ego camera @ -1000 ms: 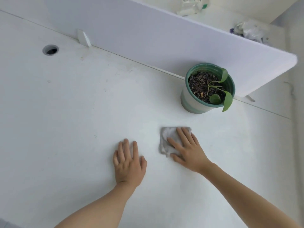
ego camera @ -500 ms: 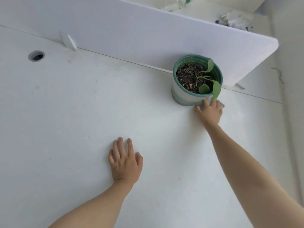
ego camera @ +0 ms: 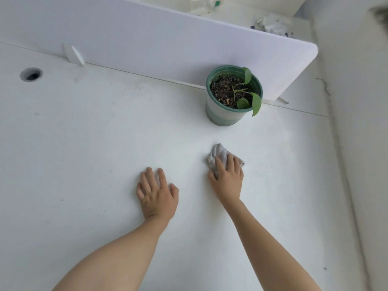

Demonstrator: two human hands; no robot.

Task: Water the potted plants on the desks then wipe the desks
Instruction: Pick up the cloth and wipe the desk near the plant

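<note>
Right hand [ego camera: 227, 179] presses crumpled grey cloth [ego camera: 218, 155] on white surface [ego camera: 105, 143], grip flat, not curled; left hand [ego camera: 156, 194] flat, empty. Green-rimmed plastic plant pot [ego camera: 227, 116] near ahead: a forward swipe could bump it, spill soil [ego camera: 222, 91].

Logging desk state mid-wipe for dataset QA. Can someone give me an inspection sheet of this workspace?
Surface: white desk top, faint smudges and dark specks; round grommet hole at far left.
Job's things: green-rimmed plastic pot with a small leafy plant, upright, close in front of the white divider panel; crumpled grey cloth on the desk, nearer than the pot and apart from it.
Clutter: crumpled clear wrapping behind the panel; other items there are cut off.
Grippers: left hand flat on the desk, holds nothing; right hand presses on the cloth.
Cables: nothing seen.
Surroundings: panel spans the back; pale wall at right.
</note>
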